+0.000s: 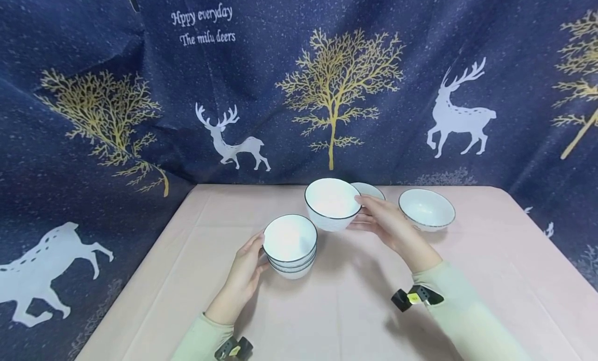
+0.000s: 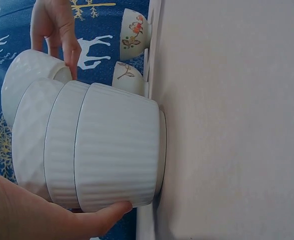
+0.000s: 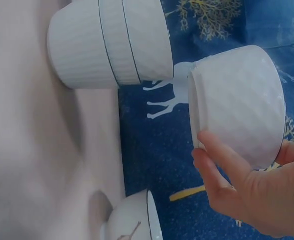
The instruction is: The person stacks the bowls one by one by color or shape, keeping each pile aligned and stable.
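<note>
A stack of three white, dark-rimmed bowls [image 1: 290, 241] stands on the table left of the middle. My left hand [image 1: 243, 270] holds the stack from its left side; in the left wrist view the thumb lies along the lowest ribbed bowl [image 2: 119, 145]. Above the table, right of and behind the stack, my right hand [image 1: 380, 221] grips another white bowl [image 1: 333, 205], slightly tilted. In the right wrist view its side [image 3: 242, 102] shows a diamond-like relief, with fingers at the foot and the thumb near the rim.
Behind the right hand stands a partly hidden bowl [image 1: 369, 190], and farther right another white bowl [image 1: 427, 209]. Both show printed floral decoration in the left wrist view. A pale pink cloth covers the table [image 1: 490, 278]. Dark blue curtain [image 1: 289, 91] with deer and trees hangs behind.
</note>
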The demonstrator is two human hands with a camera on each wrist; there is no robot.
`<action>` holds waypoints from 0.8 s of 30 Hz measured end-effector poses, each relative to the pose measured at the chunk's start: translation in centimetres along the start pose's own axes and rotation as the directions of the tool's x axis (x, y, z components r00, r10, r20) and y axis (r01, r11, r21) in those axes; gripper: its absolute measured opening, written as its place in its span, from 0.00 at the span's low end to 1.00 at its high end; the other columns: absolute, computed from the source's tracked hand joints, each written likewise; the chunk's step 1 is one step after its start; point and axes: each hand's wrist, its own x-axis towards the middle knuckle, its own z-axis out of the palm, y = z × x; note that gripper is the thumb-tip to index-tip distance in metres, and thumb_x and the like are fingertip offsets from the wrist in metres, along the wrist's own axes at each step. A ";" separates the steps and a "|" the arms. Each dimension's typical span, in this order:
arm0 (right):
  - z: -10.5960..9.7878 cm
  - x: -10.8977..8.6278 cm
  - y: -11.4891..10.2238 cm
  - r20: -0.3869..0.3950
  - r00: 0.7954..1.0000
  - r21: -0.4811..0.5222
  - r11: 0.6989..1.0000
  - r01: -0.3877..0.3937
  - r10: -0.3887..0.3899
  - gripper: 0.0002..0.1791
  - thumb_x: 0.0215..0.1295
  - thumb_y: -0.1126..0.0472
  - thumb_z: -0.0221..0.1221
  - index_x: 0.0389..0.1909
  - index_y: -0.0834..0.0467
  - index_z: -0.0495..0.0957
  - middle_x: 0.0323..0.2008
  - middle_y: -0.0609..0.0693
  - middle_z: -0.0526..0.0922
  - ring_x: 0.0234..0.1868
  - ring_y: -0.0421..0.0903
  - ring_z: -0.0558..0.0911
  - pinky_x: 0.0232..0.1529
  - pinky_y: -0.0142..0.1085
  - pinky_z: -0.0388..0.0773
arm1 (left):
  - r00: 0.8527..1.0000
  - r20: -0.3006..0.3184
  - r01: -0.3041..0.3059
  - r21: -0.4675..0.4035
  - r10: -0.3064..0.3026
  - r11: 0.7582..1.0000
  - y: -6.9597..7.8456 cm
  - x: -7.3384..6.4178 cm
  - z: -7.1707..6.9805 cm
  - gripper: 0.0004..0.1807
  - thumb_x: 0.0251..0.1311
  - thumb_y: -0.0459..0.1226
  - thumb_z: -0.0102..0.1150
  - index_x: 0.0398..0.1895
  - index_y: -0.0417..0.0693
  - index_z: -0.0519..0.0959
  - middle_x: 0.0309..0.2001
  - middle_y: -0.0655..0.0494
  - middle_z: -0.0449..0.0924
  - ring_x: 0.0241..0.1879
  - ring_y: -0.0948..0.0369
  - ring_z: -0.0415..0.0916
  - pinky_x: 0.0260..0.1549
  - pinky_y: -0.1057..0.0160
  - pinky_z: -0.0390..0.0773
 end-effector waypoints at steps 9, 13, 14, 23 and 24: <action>1.6 0.2 -0.5 0.052 0.999 -0.012 1.000 0.015 -0.014 0.35 0.73 0.54 0.49 0.71 0.71 0.51 0.37 0.52 0.83 0.40 0.47 0.85 0.52 0.43 0.81 | 1.000 0.018 -0.008 -0.020 0.008 1.000 0.2 -0.1 0.0 0.28 0.75 0.43 0.37 0.72 0.39 0.56 0.73 0.40 0.51 0.72 0.43 0.47 0.67 0.39 0.58; 2.3 0.4 -0.6 0.052 0.999 -0.021 1.000 0.004 -0.003 0.36 0.72 0.53 0.51 0.70 0.70 0.52 0.39 0.54 0.83 0.40 0.48 0.85 0.52 0.43 0.81 | 1.000 0.017 -0.006 -0.025 0.006 1.000 0.1 -0.2 0.0 0.27 0.75 0.42 0.37 0.72 0.38 0.56 0.72 0.39 0.52 0.72 0.43 0.48 0.67 0.39 0.58; 2.4 0.4 -0.6 0.051 0.999 -0.017 1.000 0.003 -0.002 0.36 0.72 0.53 0.52 0.70 0.70 0.52 0.39 0.55 0.83 0.40 0.48 0.85 0.52 0.43 0.81 | 1.000 0.015 -0.007 -0.024 0.007 1.000 0.1 -0.2 0.0 0.27 0.75 0.42 0.37 0.72 0.38 0.56 0.72 0.39 0.52 0.72 0.43 0.49 0.66 0.38 0.58; 3.7 0.8 -0.4 0.087 0.996 0.006 1.000 0.025 -0.025 0.34 0.72 0.56 0.52 0.71 0.70 0.53 0.38 0.55 0.83 0.40 0.47 0.85 0.51 0.45 0.82 | 1.000 0.014 -0.016 -0.061 0.017 0.998 0.1 -0.1 0.2 0.27 0.76 0.42 0.37 0.71 0.37 0.58 0.70 0.39 0.57 0.70 0.45 0.53 0.66 0.38 0.58; 3.8 0.8 -0.4 0.088 0.996 0.012 1.000 0.024 -0.025 0.34 0.72 0.56 0.52 0.71 0.70 0.53 0.38 0.55 0.83 0.40 0.47 0.85 0.51 0.45 0.82 | 1.000 0.012 -0.016 -0.066 0.016 0.998 0.1 -0.1 0.2 0.27 0.76 0.42 0.37 0.71 0.37 0.58 0.69 0.39 0.58 0.70 0.45 0.54 0.66 0.38 0.58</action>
